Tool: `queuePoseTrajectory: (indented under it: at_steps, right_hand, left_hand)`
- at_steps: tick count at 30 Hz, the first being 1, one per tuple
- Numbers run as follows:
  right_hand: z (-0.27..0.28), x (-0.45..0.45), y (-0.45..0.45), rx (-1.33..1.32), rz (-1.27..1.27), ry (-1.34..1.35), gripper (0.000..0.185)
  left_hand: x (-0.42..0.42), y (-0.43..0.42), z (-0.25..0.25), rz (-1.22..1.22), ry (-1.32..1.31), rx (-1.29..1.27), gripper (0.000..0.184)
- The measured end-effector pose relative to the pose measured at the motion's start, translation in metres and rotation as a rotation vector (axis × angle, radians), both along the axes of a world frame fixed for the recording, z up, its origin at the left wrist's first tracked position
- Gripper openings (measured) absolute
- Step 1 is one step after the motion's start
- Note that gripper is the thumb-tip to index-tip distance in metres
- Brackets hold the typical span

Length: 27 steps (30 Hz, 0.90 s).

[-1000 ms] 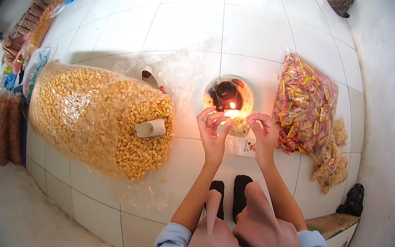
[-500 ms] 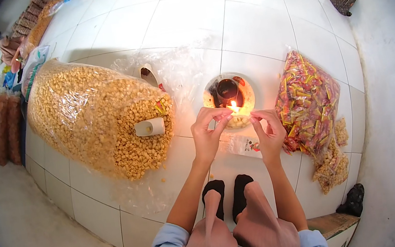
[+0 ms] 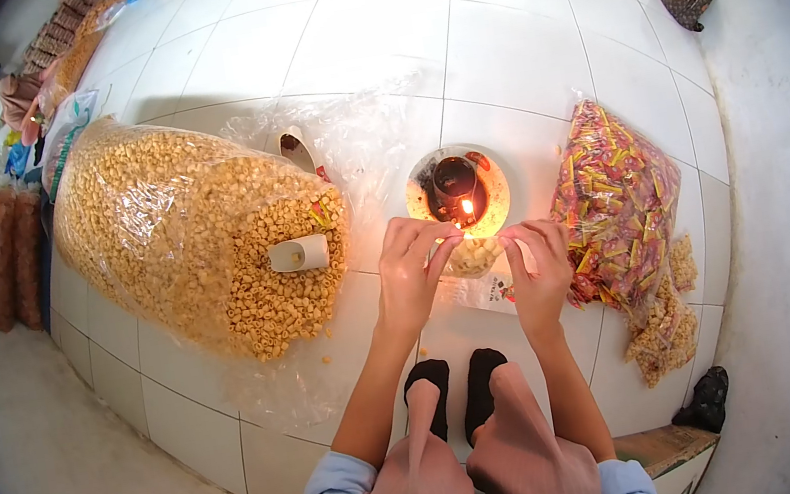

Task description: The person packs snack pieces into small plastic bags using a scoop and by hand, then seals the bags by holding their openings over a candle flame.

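Note:
Between my hands hangs a small clear plastic bag (image 3: 471, 261) with pale snacks inside. My left hand (image 3: 406, 268) pinches one upper corner and my right hand (image 3: 537, 262) pinches the other, with the top edge stretched between them. Just beyond that edge burns a small flame (image 3: 467, 206). It belongs to an oil lamp or candle with a dark round holder (image 3: 455, 178), standing on a pale stained plate (image 3: 497, 182). I cannot tell whether the edge touches the flame. A printed plastic packet (image 3: 500, 293) lies on the floor below the hands.
On the left lies a large clear sack of ring-shaped snacks (image 3: 146, 201), with a white scoop (image 3: 300, 254) in its mouth. A sack of red and yellow sachets (image 3: 612, 206) is on the right, near filled snack bags (image 3: 663, 341). Long brown packs (image 3: 3, 257) stand far left.
The small bag has come slightly toward me, away from the flame, and now hangs down more visibly. The flame looks smaller. Both hands keep their pinch.

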State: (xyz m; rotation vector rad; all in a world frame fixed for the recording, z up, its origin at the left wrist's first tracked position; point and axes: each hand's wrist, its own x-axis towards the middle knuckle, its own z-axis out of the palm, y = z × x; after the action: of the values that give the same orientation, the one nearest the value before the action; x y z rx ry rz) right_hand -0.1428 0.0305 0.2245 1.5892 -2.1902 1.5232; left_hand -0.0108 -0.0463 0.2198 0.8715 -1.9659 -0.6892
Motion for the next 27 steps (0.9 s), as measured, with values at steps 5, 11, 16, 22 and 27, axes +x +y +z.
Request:
queuePoseTrajectory:
  at_steps: [5, 11, 16, 22, 27]
  right_hand:
    - [0.005, -0.006, 0.000, 0.041, 0.101, 0.085, 0.013]
    - [0.009, -0.006, -0.001, 0.094, 0.158, 0.064, 0.011]
    - [0.004, -0.011, 0.000, 0.136, 0.177, -0.041, 0.010]
    - [-0.038, -0.019, 0.001, 0.305, 0.172, -0.497, 0.012]
    - [-0.055, -0.020, 0.002, 0.334, 0.248, -1.030, 0.014]
  left_hand:
    - [-0.001, -0.001, 0.017, -0.019, 0.028, 0.075, 0.016]
    - [-0.009, -0.012, 0.012, -0.266, -0.062, -0.019, 0.015]
    - [-0.006, -0.008, -0.001, -0.268, 0.021, 0.274, 0.013]
    - [-0.003, -0.007, -0.032, -0.295, 0.097, 0.711, 0.014]
    - [-0.001, -0.012, -0.051, -0.225, 0.039, 0.901, 0.014]
